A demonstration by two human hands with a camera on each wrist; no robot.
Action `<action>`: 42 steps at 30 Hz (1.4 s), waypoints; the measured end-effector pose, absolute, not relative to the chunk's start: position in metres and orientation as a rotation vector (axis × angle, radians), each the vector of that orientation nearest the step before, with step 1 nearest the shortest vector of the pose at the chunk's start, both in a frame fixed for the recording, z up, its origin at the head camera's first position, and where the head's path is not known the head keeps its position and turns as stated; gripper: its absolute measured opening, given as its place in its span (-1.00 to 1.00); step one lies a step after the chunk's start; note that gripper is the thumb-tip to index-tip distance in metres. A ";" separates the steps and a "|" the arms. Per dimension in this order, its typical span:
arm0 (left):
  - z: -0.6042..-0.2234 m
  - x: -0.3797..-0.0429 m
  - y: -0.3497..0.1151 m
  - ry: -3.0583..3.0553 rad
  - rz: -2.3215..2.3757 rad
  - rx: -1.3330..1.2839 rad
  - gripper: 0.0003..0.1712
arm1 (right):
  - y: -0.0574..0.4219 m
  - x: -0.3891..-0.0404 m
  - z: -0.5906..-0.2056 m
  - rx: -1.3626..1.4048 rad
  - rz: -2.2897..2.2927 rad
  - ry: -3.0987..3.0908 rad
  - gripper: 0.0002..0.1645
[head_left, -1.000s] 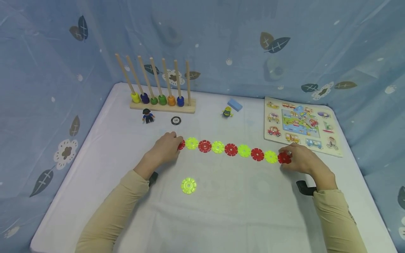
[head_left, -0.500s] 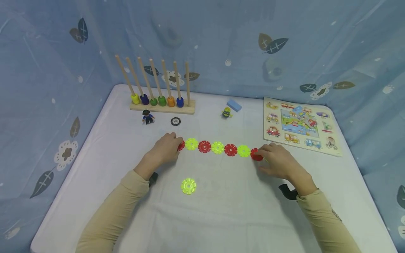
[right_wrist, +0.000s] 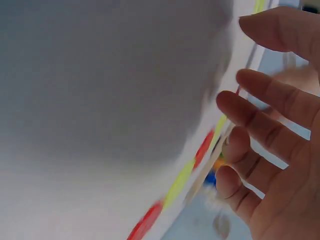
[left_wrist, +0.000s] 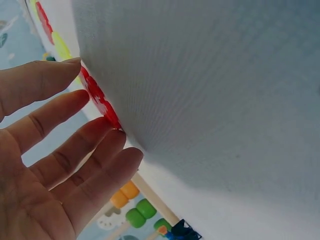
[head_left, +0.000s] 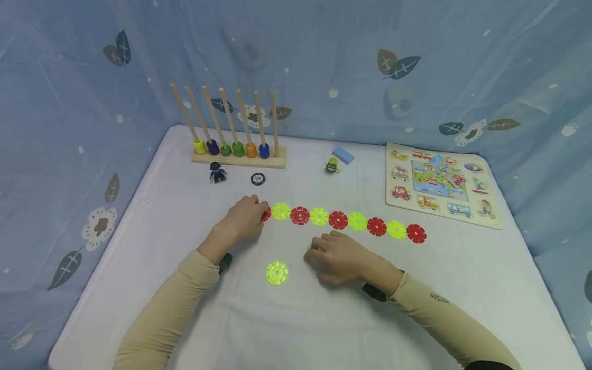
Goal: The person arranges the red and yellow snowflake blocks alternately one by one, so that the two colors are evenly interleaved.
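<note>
A row of interlocking plastic snowflake discs, alternating red and yellow-green, crosses the table in the head view. At its left end my left hand (head_left: 241, 220) covers part of a red snowflake disc (head_left: 266, 214). The left wrist view shows loosely bent fingers with their tips at this disc's (left_wrist: 102, 102) edge. My right hand (head_left: 341, 258) is over the table in front of the row's middle, fingers relaxed and spread with nothing between them. To its left a single yellow-green snowflake disc (head_left: 277, 273) lies flat, apart from the row. A red disc (head_left: 416, 233) ends the row on the right.
Behind the row stand a wooden peg rack (head_left: 240, 159) with coloured beads, a small toy figure (head_left: 217, 173), a round black chip (head_left: 258, 179), a yellow toy (head_left: 331, 165) and a blue block (head_left: 343, 154). A wooden puzzle board (head_left: 411, 202) lies at the back right.
My right hand has left the row's right-end red disc and swept left and toward me, near the loose yellow-green disc. My left hand has stayed at the left end.
</note>
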State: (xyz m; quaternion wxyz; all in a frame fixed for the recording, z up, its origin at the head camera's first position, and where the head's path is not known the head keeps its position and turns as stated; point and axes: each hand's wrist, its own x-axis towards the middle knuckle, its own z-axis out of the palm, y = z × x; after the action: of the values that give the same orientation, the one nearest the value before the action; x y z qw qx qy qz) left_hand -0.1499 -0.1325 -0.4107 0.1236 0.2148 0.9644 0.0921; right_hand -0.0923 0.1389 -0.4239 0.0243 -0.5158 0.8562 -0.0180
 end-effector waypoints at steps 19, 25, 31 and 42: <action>-0.412 -0.149 -0.131 2.849 0.224 0.638 -0.60 | 0.060 -0.081 -0.420 -1.813 0.112 2.449 -0.60; -0.410 -0.147 -0.133 2.884 0.207 0.675 -0.67 | 0.056 -0.080 -0.416 -1.732 0.093 2.419 -0.62; -0.412 -0.147 -0.133 2.874 0.212 0.661 -0.67 | 0.052 -0.078 -0.413 -1.589 0.100 2.409 -0.54; -0.412 -0.146 -0.133 2.860 0.222 0.639 -0.65 | 0.051 -0.078 -0.416 -1.529 0.127 2.389 -0.40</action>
State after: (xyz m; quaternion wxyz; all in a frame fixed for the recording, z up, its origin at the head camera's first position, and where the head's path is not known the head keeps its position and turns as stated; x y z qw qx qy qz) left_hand -0.1460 -0.1330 -0.4122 0.1012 0.2163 0.9681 0.0751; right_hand -0.0781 0.0512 -0.4158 0.1507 -0.5324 0.8318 0.0444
